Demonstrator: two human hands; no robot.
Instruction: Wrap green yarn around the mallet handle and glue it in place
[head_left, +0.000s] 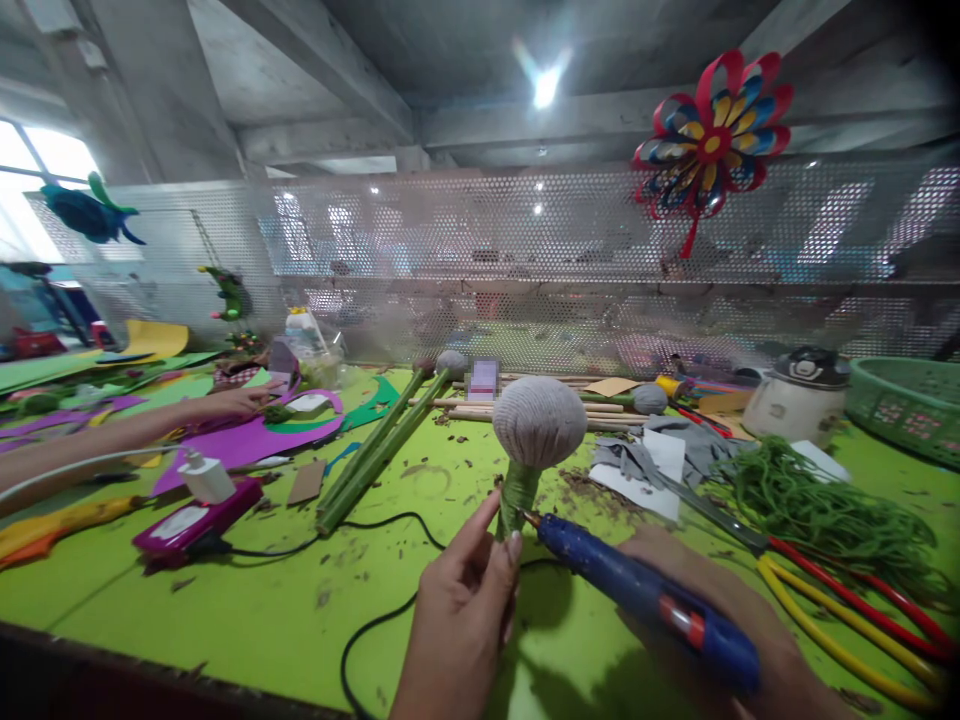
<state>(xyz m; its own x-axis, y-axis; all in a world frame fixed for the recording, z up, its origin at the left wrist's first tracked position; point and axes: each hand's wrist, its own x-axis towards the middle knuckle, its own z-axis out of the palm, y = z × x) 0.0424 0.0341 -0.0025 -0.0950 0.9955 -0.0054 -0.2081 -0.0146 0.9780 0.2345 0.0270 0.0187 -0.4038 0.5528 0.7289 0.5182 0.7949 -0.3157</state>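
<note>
My left hand (469,595) pinches a green-wrapped stem (519,492) just below a round grey fabric head (540,422), which stands upright above the fingers. My right hand (682,590) is wrapped round a blue glue gun (637,590); its tip meets or nearly meets the stem beside my left fingertips. Part of my right hand is hidden behind the gun. Two long green stems (382,445) lie to the left, one with a grey head (452,362).
Red-and-yellow-handled scissors (847,610) and green yarn (832,510) lie at right. A magenta power socket (196,522) with a black cord is at left. Another person's hand (232,402) reaches over purple sheets (247,445). A perforated metal screen (450,230) stands behind.
</note>
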